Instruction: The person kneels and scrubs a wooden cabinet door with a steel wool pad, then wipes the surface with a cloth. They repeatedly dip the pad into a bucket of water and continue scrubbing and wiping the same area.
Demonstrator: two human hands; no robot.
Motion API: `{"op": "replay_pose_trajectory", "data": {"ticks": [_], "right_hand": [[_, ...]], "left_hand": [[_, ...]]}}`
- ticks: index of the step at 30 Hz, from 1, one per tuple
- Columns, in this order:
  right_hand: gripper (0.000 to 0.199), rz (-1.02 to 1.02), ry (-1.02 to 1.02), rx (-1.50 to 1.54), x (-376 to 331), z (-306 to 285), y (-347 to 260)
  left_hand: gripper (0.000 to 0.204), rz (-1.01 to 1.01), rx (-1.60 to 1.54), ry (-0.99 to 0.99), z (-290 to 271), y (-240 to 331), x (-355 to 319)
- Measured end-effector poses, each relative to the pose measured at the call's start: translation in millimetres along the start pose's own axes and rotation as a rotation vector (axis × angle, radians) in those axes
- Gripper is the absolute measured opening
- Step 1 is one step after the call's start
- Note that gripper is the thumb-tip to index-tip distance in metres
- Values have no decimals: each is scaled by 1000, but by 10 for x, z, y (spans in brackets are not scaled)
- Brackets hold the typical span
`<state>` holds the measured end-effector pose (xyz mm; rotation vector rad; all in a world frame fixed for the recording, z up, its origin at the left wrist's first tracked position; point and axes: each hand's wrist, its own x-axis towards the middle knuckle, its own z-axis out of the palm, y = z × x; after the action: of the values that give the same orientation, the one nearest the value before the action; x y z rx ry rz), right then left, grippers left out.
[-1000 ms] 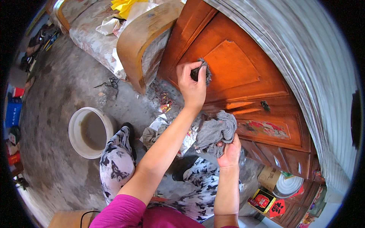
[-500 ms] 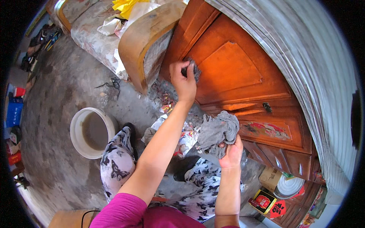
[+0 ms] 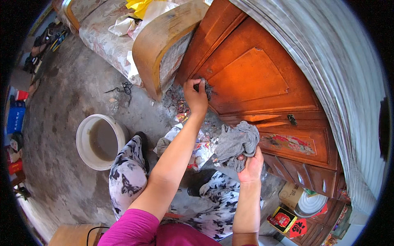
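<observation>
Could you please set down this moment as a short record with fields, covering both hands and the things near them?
left hand: presses a small dark scrubbing pad against the orange wooden door
right hand: grips a bunched grey rag, held off the door
bucket: white, with murky water, on the concrete floor to the person's left
behind: wooden-armed sofa
posture: crouched, patterned trousers

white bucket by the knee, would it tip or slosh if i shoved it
The white bucket looks wide and squat, so tipping seems unlikely. It holds murky water, so it is probably heavy and may slosh. The rough floor would likely make it drag.
</observation>
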<state>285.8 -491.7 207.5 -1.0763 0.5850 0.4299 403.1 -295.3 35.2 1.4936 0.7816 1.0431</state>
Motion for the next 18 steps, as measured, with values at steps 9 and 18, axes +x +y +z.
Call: {"op": "replay_pose_trajectory", "data": {"ticks": [9, 18], "right_hand": [[37, 13, 39, -13, 11, -96, 22], [40, 7, 7, 8, 10, -21, 17]], "left_hand": [[16, -4, 38, 7, 24, 334, 63], [15, 53, -14, 74, 96, 243, 54]]}}
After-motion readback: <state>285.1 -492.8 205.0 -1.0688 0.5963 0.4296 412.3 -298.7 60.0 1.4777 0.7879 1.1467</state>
